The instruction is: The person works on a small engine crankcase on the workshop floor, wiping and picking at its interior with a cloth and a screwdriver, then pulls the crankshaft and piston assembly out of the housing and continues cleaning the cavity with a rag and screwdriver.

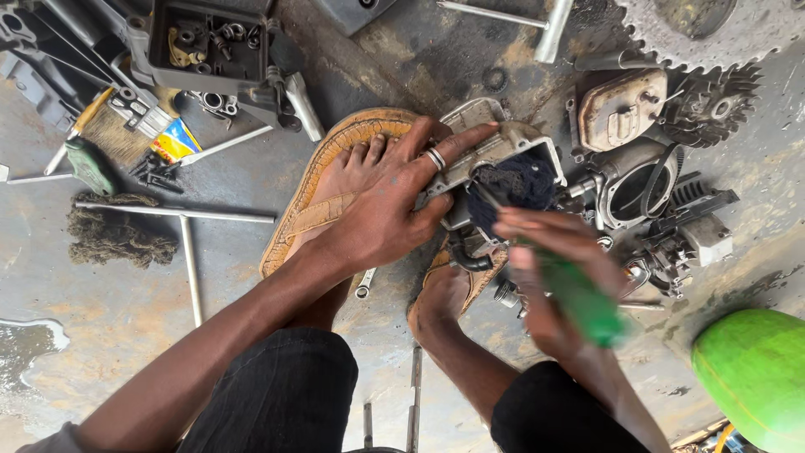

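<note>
My left hand [394,205], with a ring on one finger, grips a grey metal engine casing [495,151] that rests between my sandalled feet [335,180]. My right hand [553,260], blurred by motion, holds a green-handled tool [583,302] whose tip goes into a dark rag [516,186] stuffed in the casing's opening. Both hands are close together over the casing.
Engine parts lie at right: a cylinder with fins [654,193], a metal cover [620,105], a toothed wheel [704,33]. A black tray of small parts [210,42], a brush [113,134], a T-handle wrench [180,218] and a rag [113,235] lie at left. A green round object [755,373] sits at lower right.
</note>
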A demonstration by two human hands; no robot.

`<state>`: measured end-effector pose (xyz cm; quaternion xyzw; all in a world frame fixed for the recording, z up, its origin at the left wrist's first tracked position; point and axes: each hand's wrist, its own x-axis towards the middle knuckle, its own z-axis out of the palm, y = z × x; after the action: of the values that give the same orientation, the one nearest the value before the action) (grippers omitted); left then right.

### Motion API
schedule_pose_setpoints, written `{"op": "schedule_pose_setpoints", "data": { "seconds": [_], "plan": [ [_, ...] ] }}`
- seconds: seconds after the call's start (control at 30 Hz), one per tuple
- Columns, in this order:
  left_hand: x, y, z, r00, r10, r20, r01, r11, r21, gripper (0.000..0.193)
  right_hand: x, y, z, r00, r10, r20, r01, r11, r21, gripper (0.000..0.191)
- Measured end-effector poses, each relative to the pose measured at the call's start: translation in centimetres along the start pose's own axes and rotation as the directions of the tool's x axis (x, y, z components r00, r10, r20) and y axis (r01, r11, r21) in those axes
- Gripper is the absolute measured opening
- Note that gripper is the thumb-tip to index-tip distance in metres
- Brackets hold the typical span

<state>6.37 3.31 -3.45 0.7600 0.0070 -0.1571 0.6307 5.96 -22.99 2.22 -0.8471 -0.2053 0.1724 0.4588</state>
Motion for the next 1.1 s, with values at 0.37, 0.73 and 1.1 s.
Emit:
{"op": "schedule_pose_setpoints", "data": {
  "seconds": [0.37,0.73,1.1],
  "plan": [
    [-0.1,-0.6,0.2,1.000,-0.010,0.003,0.010,0.999,-0.031,0.082,6.5,-4.6,-4.0,0.911,0.262,0.317,-0.250,0.965,-0.079,0.031],
    [-0.2,-1.2,0.2,1.000,0.011,-0.016,-0.011,1.000,0.021,0.081,3.8,-8.1,-3.3,0.993,0.109,-0.049,-0.108,0.994,0.023,0.023],
    [-0.1,-0.5,0.1,0.999,0.005,-0.033,-0.002,0.995,0.096,0.081,2.7,-0.6,-0.4,0.996,-0.087,0.010,0.086,0.996,0.021,0.020]
  ]
}}
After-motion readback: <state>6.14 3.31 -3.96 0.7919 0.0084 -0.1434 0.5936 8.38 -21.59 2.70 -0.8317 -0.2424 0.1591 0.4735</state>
